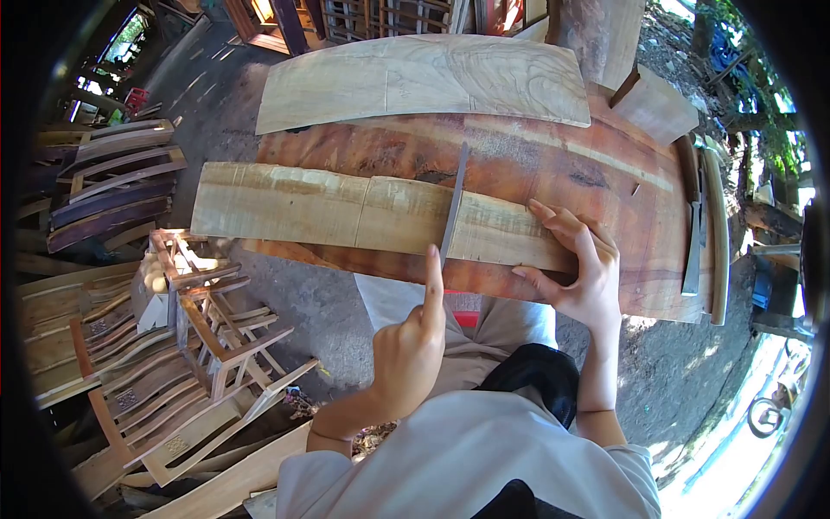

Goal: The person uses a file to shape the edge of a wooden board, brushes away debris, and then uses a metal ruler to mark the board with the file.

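Observation:
A long pale curved plank (294, 206) lies across a big reddish slab table (553, 164). A thin grey metal blade (454, 203), like a saw or ruler, stands across the plank near its middle. My left hand (413, 346) grips the blade's near end, index finger stretched along it. My right hand (581, 272) rests flat on the plank's right end with fingers spread, pressing it against the slab.
A second wide pale board (424, 82) lies at the slab's far side. A small wooden block (657, 104) and long curved strips (705, 225) sit at the right edge. Stacked chair frames and parts (173, 346) crowd the floor at left.

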The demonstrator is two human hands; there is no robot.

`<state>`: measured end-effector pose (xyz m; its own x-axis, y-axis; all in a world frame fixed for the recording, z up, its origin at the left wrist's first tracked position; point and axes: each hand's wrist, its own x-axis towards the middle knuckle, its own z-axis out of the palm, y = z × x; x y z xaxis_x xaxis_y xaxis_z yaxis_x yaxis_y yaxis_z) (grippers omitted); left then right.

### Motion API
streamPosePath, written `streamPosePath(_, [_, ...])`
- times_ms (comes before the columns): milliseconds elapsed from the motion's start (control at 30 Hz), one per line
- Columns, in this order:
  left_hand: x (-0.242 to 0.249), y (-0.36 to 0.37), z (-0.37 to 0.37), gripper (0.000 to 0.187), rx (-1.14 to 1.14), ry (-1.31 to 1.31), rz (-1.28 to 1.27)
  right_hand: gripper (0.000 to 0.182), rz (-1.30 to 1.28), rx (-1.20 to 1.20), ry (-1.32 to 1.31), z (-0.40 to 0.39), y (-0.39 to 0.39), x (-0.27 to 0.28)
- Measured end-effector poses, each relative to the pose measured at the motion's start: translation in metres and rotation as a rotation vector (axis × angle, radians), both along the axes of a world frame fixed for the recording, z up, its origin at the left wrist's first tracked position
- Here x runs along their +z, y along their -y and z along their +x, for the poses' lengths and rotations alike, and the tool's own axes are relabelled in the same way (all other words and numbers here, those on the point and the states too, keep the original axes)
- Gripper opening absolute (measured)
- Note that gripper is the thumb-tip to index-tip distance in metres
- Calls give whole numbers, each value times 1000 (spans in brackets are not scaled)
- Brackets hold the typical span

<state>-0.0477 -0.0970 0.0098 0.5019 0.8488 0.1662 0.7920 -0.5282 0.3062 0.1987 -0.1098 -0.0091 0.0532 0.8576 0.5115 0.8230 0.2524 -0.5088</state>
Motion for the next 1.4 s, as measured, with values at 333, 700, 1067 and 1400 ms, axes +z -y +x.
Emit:
streamPosePath(333, [12, -10, 1, 65, -16, 14, -71, 61, -6, 0, 0, 0, 0, 1])
streamPosePath(700, [8, 11, -3, 69, 32, -33, -19, 62, 1, 5, 18, 0, 0, 0])
streamPosePath(1067, [7, 12, 2, 70, 29, -99, 32, 59, -6, -10, 38, -1, 2, 3])
streamPosePath(1400, [-1, -2, 12, 67, 32, -37, 22, 59, 6, -2, 16, -1, 1, 3])
